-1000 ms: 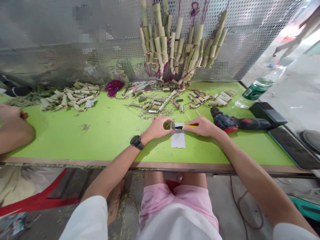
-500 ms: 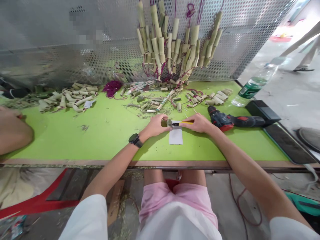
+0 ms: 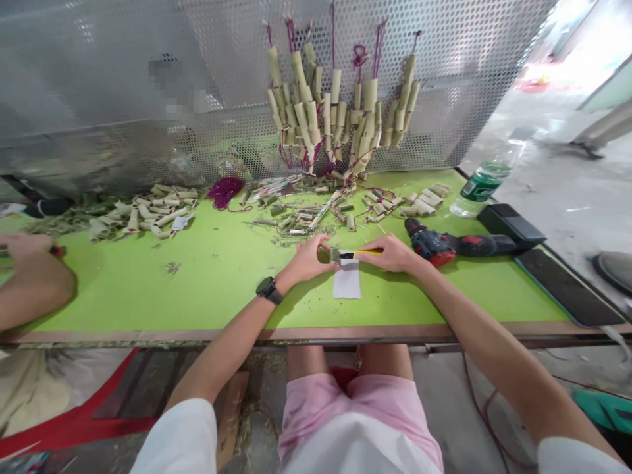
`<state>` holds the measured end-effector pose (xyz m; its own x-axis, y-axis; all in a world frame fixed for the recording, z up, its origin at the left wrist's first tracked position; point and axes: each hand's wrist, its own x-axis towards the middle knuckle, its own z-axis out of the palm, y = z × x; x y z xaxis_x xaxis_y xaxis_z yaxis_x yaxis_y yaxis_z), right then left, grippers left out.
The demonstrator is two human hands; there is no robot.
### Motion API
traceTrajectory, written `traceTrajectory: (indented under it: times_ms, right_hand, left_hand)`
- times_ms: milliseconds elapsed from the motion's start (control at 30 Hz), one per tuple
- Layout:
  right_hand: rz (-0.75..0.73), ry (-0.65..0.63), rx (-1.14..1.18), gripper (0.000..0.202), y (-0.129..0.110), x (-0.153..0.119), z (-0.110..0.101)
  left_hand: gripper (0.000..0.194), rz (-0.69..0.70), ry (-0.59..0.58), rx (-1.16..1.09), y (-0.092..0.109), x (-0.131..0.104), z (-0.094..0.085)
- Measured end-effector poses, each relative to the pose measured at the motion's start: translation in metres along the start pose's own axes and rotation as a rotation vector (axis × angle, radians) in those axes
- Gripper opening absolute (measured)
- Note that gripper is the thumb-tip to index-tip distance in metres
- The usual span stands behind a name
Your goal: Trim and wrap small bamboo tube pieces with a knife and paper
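Observation:
Between the thumb and fingers of my left hand (image 3: 310, 258) is a short piece of bamboo (image 3: 334, 256), held just over the table. My right hand (image 3: 390, 253) is closed around a yellow-handled utility knife (image 3: 368, 253). The knife's dark front end points left and meets the right end of the bamboo; the exact contact is too small to make out. Beneath both hands lies a white slip of paper (image 3: 347, 283), with small dark crumbs scattered around it on the green table (image 3: 222, 289).
Bamboo pieces strung on purple cord (image 3: 340, 112) hang on the perforated metal panel (image 3: 217, 125). Behind my hands lie bamboo offcuts (image 3: 306, 214) and purple string (image 3: 226, 192). A cordless drill (image 3: 432, 243), water bottle (image 3: 478, 187) and phone (image 3: 567, 286) are rightward. A co-worker's arm (image 3: 34, 286) rests left.
The view has tilted slightly, so the table sits lower in the picture. My hands keep the same hold on bamboo and knife. The co-worker's hand at the left now shows more.

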<state>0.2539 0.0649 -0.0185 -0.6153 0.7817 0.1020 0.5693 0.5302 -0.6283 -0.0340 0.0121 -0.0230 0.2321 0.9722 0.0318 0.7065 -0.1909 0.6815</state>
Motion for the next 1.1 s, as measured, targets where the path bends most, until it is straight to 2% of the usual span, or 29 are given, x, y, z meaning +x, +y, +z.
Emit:
traceTrajectory:
  times_ms: [100,233,300,467,767,900,1100]
  right_hand:
    - [-0.007,-0.06,0.004,0.055,-0.001,-0.001,0.001]
    - [-0.012,-0.061,-0.023,0.057,0.0,0.001,0.001]
    - [-0.018,-0.055,-0.044,0.058,0.0,0.002,0.001]
    - [0.029,-0.04,-0.114,0.059,0.0,0.006,-0.001]
    - [0.128,0.07,-0.273,0.054,0.005,0.008,-0.005]
    - [0.077,0.057,-0.138,0.056,0.001,0.001,-0.005]
    - [0.048,-0.05,-0.075,0.061,-0.006,-0.004,0.0]
  left_hand:
    - [0.073,0.043,0.029,0.002,-0.004,0.002,0.002]
    - [0.049,0.091,0.029,0.007,-0.005,0.003,0.004]
    - [0.044,0.083,0.026,0.015,-0.003,0.003,0.004]
    - [0.043,0.08,0.031,0.012,-0.001,0.004,0.005]
    - [0.045,0.068,0.041,0.017,0.001,0.004,0.007]
    - [0.046,0.065,0.039,0.045,0.002,0.003,0.007]
    - [0.044,0.076,0.017,0.061,0.003,0.004,0.003]
